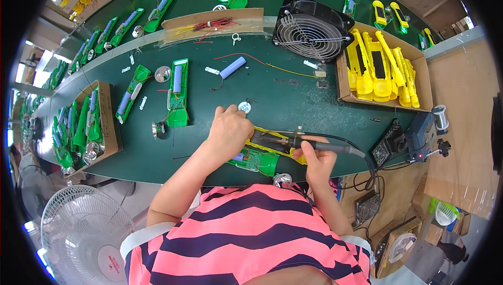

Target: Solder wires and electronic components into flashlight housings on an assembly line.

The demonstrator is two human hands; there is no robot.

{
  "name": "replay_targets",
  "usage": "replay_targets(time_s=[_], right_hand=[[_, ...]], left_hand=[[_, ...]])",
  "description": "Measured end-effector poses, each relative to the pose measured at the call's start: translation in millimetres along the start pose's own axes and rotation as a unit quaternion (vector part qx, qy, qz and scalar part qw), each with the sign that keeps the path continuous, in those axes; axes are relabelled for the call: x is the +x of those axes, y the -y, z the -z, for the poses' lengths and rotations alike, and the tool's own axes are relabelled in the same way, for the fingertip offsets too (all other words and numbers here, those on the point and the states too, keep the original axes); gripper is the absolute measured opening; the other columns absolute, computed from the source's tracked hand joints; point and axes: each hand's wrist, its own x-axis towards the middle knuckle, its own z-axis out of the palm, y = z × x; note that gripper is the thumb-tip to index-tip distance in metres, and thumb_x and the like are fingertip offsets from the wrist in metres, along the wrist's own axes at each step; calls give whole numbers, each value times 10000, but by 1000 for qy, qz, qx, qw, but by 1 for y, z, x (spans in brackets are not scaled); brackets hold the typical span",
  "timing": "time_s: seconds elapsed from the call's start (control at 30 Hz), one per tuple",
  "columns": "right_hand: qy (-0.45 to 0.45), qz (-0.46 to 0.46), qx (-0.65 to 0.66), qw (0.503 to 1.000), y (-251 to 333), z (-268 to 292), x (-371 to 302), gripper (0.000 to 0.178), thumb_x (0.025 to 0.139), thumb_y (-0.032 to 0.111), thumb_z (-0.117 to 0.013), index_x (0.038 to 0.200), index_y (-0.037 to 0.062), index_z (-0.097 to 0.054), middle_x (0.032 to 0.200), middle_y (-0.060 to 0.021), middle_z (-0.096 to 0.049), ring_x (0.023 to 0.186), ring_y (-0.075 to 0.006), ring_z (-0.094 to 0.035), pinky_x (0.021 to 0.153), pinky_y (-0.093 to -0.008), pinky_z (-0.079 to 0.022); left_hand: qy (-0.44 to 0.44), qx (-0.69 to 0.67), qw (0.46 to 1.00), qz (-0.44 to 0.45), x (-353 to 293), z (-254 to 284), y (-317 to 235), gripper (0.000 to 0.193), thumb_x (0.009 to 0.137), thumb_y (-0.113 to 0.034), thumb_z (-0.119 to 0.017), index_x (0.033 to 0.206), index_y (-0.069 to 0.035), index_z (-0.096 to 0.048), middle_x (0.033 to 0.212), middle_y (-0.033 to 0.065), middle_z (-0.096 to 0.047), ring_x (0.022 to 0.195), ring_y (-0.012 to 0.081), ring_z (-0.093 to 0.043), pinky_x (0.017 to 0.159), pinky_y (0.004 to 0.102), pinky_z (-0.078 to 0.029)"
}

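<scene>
My right hand (317, 163) grips a soldering iron (338, 147) with a dark handle, its tip end pointing left over a yellow plastic shell (270, 134). The shell lies face-down in front of me with a dark panel in its hollow. My left hand (229, 132) is closed on the shell's left end; its fingertips are partly hidden. Just below, a green housing (262, 163) with a circuit board and a purple battery cell lies near the table edge. A shiny reflector (283, 180) sits beside it.
A carton (343, 83) of yellow shells stands right, next to a black fan (313, 33). The soldering station (419, 137) and a solder reel (440, 118) are at the right edge. At left is a box (109, 120) of green housings. Loose wires (212, 24) lie at the back.
</scene>
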Motion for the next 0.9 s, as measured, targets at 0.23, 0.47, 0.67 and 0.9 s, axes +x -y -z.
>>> replay_targets(time_s=[0.23,0.47,0.67,0.9], right_hand=[[25,215,-223,950,15,24,-13,190,754,26,-603,933,-22,-560,769,-125,-634,705,-197,-638,666,-261,-483],[82,263,-423,863,4,37,-11,400,639,141,-701,1002,66,-551,1004,-72,-597,1089,-274,-477,985,-485,-257],[92,243,-402,878,-4,41,-8,455,631,72,-693,1045,72,-503,1005,-51,-601,999,-241,-543,1004,-485,-231],[106,250,-420,866,-9,47,-9,506,632,35,-690,1072,80,-444,1022,-58,-600,960,-239,-564,1002,-497,-227]], left_hand=[[13,30,999,21,2,-1,-1,41,581,-133,-633,587,-158,-665,631,14,-532,733,193,-496,667,326,-359],[13,36,999,14,3,2,-3,34,572,-136,-640,582,-159,-663,641,5,-538,734,190,-493,666,330,-351],[11,7,1000,9,3,0,-2,50,592,-125,-628,608,-151,-668,681,31,-561,761,205,-502,669,344,-342],[-3,-259,965,31,9,47,4,80,670,-118,-627,730,-93,-674,717,44,-551,711,226,-487,641,340,-408]])
